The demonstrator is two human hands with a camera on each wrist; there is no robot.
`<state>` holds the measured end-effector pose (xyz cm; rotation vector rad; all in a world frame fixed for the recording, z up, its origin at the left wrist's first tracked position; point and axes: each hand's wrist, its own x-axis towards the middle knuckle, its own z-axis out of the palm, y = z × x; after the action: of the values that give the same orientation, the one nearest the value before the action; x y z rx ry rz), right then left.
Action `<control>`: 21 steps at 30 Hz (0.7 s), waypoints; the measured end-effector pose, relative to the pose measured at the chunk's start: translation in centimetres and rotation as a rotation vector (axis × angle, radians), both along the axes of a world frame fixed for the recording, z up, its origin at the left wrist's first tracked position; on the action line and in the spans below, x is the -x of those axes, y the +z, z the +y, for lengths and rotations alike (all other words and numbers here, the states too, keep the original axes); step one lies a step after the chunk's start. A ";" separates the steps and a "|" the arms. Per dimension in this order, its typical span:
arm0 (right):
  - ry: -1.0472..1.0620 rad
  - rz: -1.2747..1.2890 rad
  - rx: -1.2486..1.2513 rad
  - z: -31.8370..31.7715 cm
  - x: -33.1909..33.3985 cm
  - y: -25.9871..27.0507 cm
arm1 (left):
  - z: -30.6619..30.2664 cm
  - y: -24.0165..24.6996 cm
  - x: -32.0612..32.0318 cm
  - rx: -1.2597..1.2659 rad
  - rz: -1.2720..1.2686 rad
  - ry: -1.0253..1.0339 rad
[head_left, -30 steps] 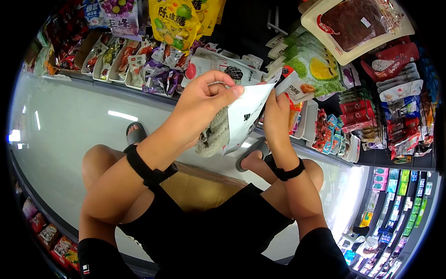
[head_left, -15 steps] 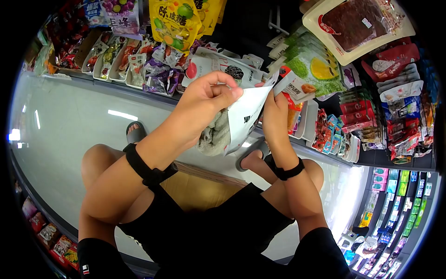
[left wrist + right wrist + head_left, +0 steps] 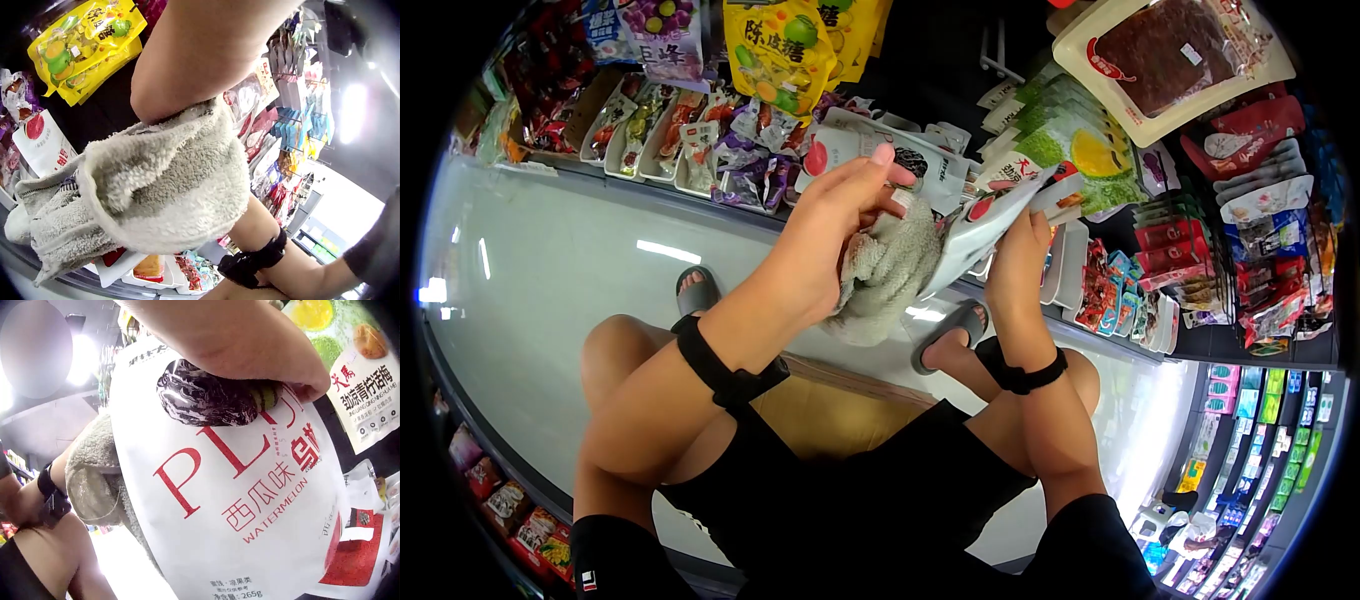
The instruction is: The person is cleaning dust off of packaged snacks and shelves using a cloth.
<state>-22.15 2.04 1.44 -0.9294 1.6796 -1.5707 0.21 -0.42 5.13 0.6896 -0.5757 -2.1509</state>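
A crumpled grey terry cloth (image 3: 895,255) is held in my left hand (image 3: 830,225), its fingers curled and its thumb raised. In the left wrist view the cloth (image 3: 169,181) hangs in thick folds from under the hand. My right hand (image 3: 1017,262) grips a white bag of watermelon-flavoured plums (image 3: 975,240) by its edge, close to the right of the cloth. The right wrist view shows the printed front of this bag (image 3: 250,506), with part of the cloth (image 3: 94,475) behind it.
A shelf ahead carries trays of wrapped sweets (image 3: 695,150), another white plum bag (image 3: 840,150), yellow candy bags (image 3: 780,60) and green lemon-printed bags (image 3: 1090,150). Hanging snack packs (image 3: 1260,220) fill the right side. Below are bent knees, sandalled feet and a glossy floor (image 3: 570,260).
My left hand has let go of the white bag's corner and keeps the cloth. The bag has swung right and turned in my right hand, so more of the cloth shows.
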 end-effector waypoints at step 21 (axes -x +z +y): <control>0.685 -1.238 0.204 2.2 -0.7 1.1 | 1.0 0.3 0.5 0.383 -0.188 0.022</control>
<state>-21.48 4.25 2.55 -0.3459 0.2867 -1.3296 -0.26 0.59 5.45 0.6806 -1.0426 -1.8898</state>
